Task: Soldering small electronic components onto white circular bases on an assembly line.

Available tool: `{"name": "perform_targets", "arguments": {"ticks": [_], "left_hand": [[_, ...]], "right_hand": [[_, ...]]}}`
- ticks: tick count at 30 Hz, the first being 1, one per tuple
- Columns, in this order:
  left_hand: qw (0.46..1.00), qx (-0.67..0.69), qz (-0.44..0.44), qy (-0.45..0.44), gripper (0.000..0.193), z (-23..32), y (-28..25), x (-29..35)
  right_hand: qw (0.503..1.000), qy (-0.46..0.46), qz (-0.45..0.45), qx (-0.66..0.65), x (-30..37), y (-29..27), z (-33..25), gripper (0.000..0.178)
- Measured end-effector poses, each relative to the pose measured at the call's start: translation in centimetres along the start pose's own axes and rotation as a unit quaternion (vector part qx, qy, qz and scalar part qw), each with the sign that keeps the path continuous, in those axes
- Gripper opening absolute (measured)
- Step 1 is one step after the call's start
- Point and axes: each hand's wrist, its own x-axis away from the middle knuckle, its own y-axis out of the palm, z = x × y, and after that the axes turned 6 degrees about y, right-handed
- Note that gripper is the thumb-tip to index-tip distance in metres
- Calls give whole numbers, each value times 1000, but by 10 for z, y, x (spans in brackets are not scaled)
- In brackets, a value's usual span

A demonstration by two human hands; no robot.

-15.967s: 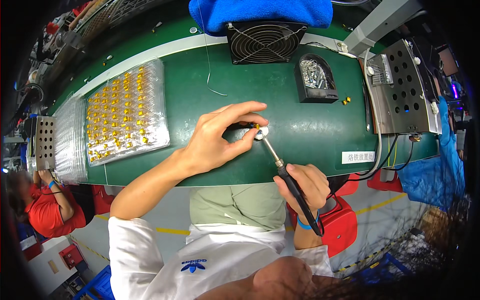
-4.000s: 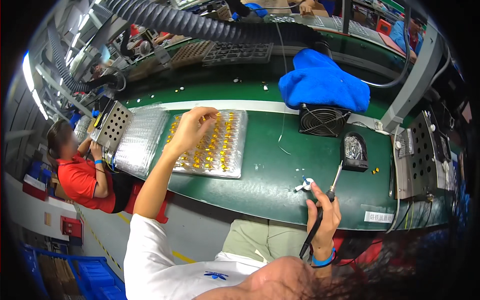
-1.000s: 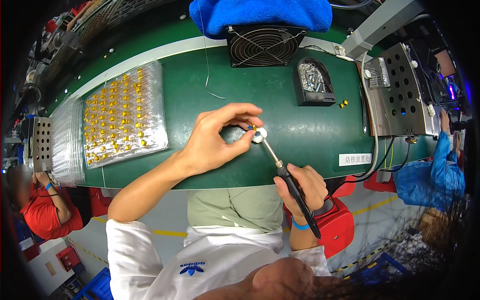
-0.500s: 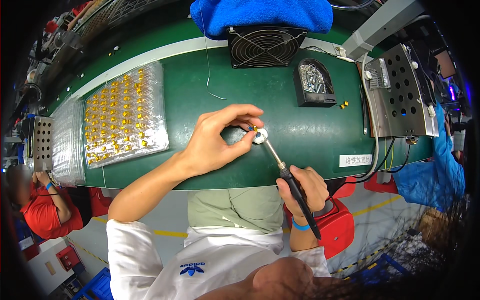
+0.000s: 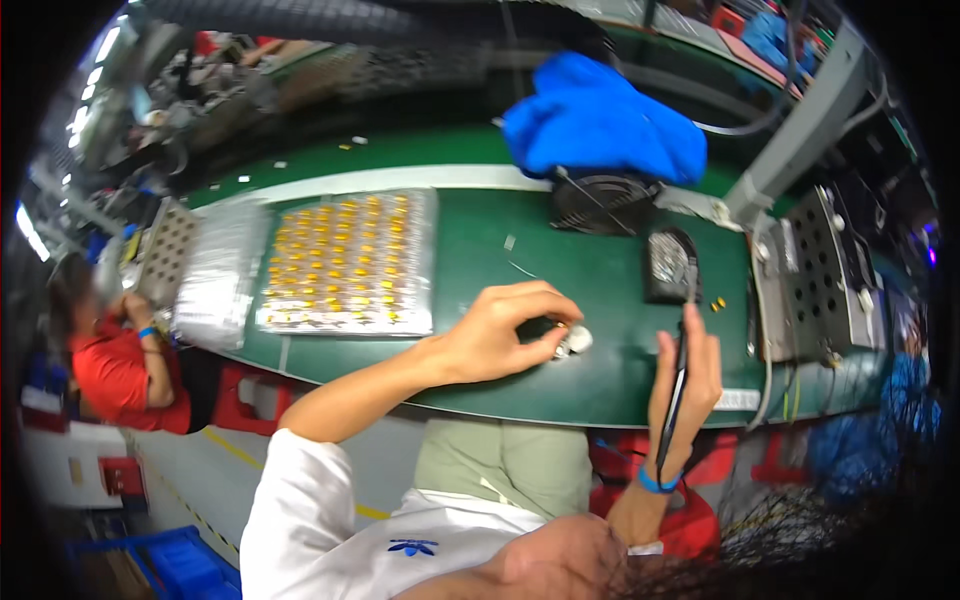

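Two left fingers (image 5: 545, 302) seemingly pinched a small part (image 5: 562, 325), best held steady, while your right fingers (image 5: 697, 345) gripped the iron (image 5: 676, 395) well apart.

Bright tube lights (image 5: 107, 44) upper left, motion blur, dark fisheye rim

Strip lights (image 5: 107, 45) glow upper left; yellow lines (image 5: 234, 448) cross the grey floor (image 5: 390, 455).

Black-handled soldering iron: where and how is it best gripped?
Probably by its long black handle, from the near side, as the right hand does: the handle slants toward the person, while the slim metal shaft, blurred here, points away.
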Motion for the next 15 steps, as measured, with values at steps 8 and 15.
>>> {"name": "perform_targets", "arguments": {"ticks": [8, 15], "left_hand": [[975, -167, 107, -96, 14, -45, -130, -38], [942, -299, 121, -94, 24, -62, -187, -36]], "right_hand": [[993, -27, 17, -112, 12, 17, -4, 45], [968, -101, -4, -228, 30, 43, -23, 41]]}}
